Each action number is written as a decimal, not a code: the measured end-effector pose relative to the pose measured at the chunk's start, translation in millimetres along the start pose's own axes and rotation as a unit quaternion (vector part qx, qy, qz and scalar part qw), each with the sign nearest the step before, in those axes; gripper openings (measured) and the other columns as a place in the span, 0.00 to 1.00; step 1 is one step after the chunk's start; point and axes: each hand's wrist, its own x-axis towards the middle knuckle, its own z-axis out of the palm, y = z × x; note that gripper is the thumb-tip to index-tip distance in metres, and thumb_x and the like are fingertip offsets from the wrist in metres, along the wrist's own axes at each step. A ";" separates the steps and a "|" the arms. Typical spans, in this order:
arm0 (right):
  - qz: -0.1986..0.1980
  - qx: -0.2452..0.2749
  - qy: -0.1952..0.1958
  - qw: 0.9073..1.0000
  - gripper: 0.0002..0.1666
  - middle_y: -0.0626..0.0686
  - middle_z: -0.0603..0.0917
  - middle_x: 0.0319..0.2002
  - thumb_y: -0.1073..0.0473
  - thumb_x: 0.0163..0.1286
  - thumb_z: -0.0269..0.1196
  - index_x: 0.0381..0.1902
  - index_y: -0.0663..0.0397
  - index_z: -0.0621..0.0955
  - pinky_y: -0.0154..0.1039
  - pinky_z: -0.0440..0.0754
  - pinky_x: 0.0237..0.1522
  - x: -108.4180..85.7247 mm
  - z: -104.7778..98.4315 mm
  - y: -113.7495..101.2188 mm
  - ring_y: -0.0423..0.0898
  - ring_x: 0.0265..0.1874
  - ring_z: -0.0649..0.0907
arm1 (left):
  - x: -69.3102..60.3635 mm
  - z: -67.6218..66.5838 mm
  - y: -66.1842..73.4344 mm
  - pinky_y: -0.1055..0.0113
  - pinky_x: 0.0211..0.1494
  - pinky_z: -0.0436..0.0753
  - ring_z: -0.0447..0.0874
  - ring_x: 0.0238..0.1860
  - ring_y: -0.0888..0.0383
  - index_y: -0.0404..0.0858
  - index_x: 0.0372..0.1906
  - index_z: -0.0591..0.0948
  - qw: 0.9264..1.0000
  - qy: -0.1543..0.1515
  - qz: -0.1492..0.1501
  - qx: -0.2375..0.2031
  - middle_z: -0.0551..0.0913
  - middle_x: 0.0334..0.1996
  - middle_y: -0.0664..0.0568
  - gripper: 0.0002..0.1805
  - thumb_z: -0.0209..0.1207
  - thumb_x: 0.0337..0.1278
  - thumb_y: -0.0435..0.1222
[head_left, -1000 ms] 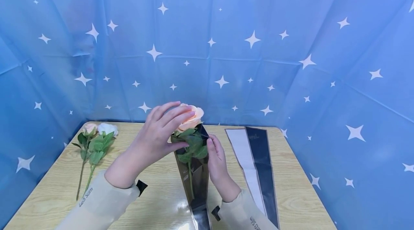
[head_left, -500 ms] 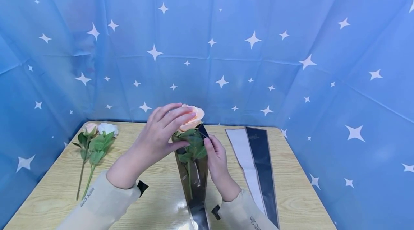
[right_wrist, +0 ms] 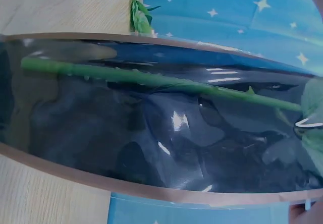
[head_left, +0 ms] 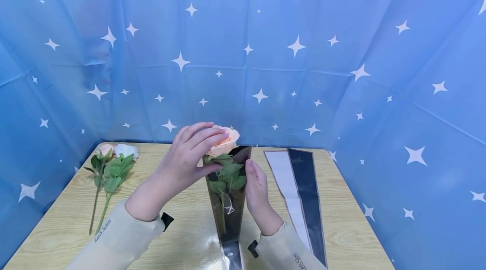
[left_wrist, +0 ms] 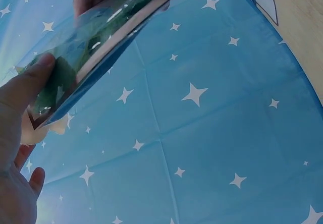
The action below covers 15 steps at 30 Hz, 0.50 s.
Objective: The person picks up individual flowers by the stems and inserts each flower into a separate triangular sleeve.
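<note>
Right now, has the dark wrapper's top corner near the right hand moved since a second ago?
Yes: the dark wrapper's top corner has swung outward, toward the white wrapper lying on the table.

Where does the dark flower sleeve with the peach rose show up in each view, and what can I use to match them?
Head: dark sleeve, lower half, just left of centre, between the left hand and right hand.
Left wrist: upper left, slanting up toward the top edge.
Right wrist: across the middle, edge to edge.
Shared landmark: blue star-patterned cloth.
</note>
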 end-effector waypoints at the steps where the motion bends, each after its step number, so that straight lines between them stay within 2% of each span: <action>1: 0.000 0.004 -0.002 1.000 0.24 0.45 0.75 0.29 0.56 0.79 0.41 0.34 0.73 0.74 0.32 0.75 0.42 0.0 -0.1 0.2 0.38 0.35 0.76 | -0.1 -0.1 0.0 0.53 0.60 0.69 0.69 0.62 0.48 0.41 0.59 0.75 1.000 -0.001 -0.003 -0.003 0.78 0.56 0.52 0.43 0.79 0.25 0.40; 6: -0.012 0.036 -0.019 0.999 0.22 0.44 0.77 0.33 0.52 0.77 0.45 0.36 0.65 0.76 0.31 0.76 0.44 -0.4 -0.1 2.7 0.37 0.38 0.76 | -1.2 0.0 -0.7 0.51 0.60 0.69 0.69 0.62 0.49 0.42 0.58 0.76 1.000 -0.006 -0.017 -0.012 0.79 0.55 0.53 0.42 0.78 0.26 0.41; 9: -0.031 0.047 -0.038 0.998 0.18 0.45 0.80 0.38 0.55 0.76 0.47 0.43 0.64 0.78 0.31 0.77 0.44 -0.6 -1.1 5.2 0.38 0.41 0.77 | -1.9 1.0 -2.2 0.50 0.59 0.69 0.70 0.62 0.49 0.42 0.56 0.77 1.000 -0.001 -0.021 -0.013 0.80 0.54 0.53 0.40 0.78 0.26 0.41; 11: -0.028 0.053 -0.040 0.997 0.18 0.45 0.82 0.44 0.57 0.76 0.48 0.50 0.63 0.78 0.31 0.78 0.47 -1.2 -1.8 5.4 0.38 0.46 0.78 | -2.0 1.3 -3.0 0.50 0.59 0.69 0.70 0.61 0.49 0.42 0.56 0.78 1.000 0.001 -0.024 -0.015 0.80 0.54 0.53 0.40 0.78 0.26 0.40; 15: 0.010 0.069 -0.027 0.997 0.19 0.43 0.82 0.44 0.53 0.75 0.50 0.50 0.61 0.79 0.31 0.76 0.51 -1.9 -1.1 1.9 0.39 0.49 0.78 | -2.0 0.5 -3.5 0.50 0.60 0.69 0.70 0.61 0.49 0.43 0.55 0.78 0.999 0.002 -0.031 -0.019 0.81 0.53 0.53 0.39 0.78 0.27 0.39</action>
